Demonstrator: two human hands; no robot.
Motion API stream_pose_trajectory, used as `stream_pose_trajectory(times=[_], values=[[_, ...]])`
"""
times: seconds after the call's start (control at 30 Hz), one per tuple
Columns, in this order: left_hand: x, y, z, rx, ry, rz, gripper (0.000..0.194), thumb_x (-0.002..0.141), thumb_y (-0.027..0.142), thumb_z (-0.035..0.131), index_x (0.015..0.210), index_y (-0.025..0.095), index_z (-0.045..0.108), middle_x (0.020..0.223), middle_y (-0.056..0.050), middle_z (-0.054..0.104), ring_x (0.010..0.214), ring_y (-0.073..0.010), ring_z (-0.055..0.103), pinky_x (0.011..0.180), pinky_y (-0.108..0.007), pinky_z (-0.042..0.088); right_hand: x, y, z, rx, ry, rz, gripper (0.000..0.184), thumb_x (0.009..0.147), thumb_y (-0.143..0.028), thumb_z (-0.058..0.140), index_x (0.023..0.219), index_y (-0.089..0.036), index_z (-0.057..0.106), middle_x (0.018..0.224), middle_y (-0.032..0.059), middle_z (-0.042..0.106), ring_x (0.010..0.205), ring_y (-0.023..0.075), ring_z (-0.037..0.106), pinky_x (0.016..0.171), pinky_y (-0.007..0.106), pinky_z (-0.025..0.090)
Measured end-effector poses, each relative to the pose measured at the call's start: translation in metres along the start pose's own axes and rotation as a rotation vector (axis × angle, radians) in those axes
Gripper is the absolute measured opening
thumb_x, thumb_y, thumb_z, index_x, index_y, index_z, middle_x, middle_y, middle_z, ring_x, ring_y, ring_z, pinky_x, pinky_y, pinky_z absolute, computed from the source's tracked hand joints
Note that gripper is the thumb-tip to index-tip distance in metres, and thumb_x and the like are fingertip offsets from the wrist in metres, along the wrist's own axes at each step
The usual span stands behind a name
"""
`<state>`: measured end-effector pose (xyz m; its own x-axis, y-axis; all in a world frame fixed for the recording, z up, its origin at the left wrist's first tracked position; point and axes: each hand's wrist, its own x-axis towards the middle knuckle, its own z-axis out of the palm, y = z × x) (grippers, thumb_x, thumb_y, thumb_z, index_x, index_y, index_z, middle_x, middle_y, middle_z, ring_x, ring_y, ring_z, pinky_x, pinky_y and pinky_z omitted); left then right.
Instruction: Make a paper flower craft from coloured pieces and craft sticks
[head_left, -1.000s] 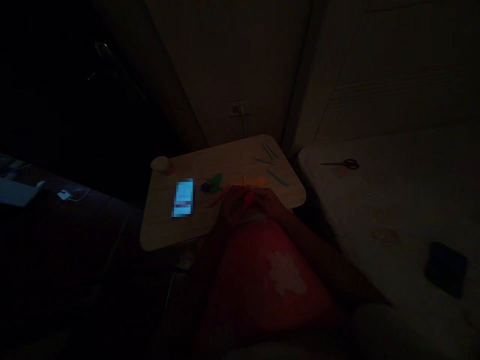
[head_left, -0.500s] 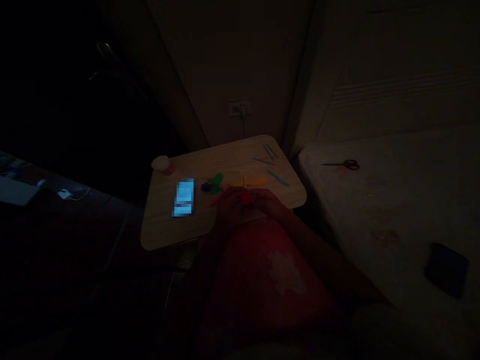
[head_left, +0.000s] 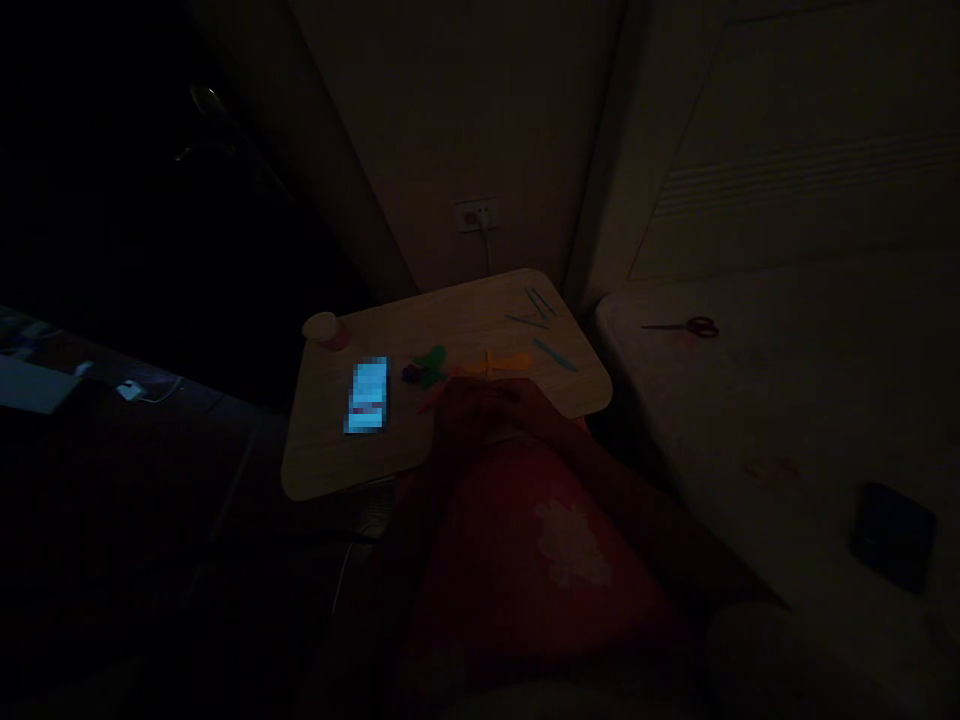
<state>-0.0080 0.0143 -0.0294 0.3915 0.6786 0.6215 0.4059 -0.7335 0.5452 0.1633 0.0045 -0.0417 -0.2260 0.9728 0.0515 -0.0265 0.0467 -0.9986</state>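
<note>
Hands: the left hand [head_left: 459,415] and right hand [head_left: 529,408] meet at the near edge of the worktop [head_left: 322,455], fingers bent and brought together. Whether anything is gripped between them cannot be told; the light is poor and the fingers cover the gap.

Nearest items: an orange piece [head_left: 511,363] lies flat on the worktop just beyond the fingers, toward the far edge. Its long axis runs roughly left to right, across the line of the forearms, with a short crossbar toward its left part. Its broader right part is nearer the right hand. A red strip [head_left: 429,402] lies aslant just beside the left hand, its far end pointing toward the far right; contact with the fingers cannot be confirmed.

Surface: left of the orange piece are a green piece [head_left: 430,356] and a dark purple piece [head_left: 412,374]. A lit phone [head_left: 367,395], blurred, lies in the left part. A cup [head_left: 322,327] is at the far left corner. Thin teal strips [head_left: 555,355] lie toward the right edge and far right corner.

Room: dim. A wall socket [head_left: 476,215] with a cable is beyond the far edge. On a pale bed [head_left: 720,420] to the right are scissors [head_left: 702,327] and a dark blue item [head_left: 894,537].
</note>
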Motion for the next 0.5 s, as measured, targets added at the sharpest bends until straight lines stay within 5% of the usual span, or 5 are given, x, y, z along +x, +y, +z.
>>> stream_pose_trajectory(times=[0.23, 0.5], values=[[0.0006, 0.0032, -0.0001, -0.015, 0.023, -0.014, 0.018, 0.093, 0.030, 0.063, 0.104, 0.022, 0.075, 0.104, -0.007, 0.073, 0.101, -0.0227, 0.067, 0.106, -0.047, 0.049, -0.0028, -0.0026, -0.0017, 0.127, 0.000, 0.027, 0.034, 0.077, -0.049, 0.078, 0.084, -0.016, 0.075, 0.073, 0.0014, 0.069, 0.062, 0.0131, 0.058, 0.059, 0.024, 0.046], [0.0023, -0.0006, -0.0023, -0.136, -0.027, -0.057, 0.036, 0.091, 0.040, 0.065, 0.120, 0.019, 0.068, 0.118, -0.013, 0.070, 0.111, -0.0276, 0.065, 0.104, -0.048, 0.050, -0.0025, 0.0001, -0.0056, 0.238, 0.062, 0.023, 0.038, 0.076, -0.053, 0.078, 0.071, -0.016, 0.069, 0.061, -0.0002, 0.063, 0.053, 0.0107, 0.052, 0.052, 0.023, 0.040]])
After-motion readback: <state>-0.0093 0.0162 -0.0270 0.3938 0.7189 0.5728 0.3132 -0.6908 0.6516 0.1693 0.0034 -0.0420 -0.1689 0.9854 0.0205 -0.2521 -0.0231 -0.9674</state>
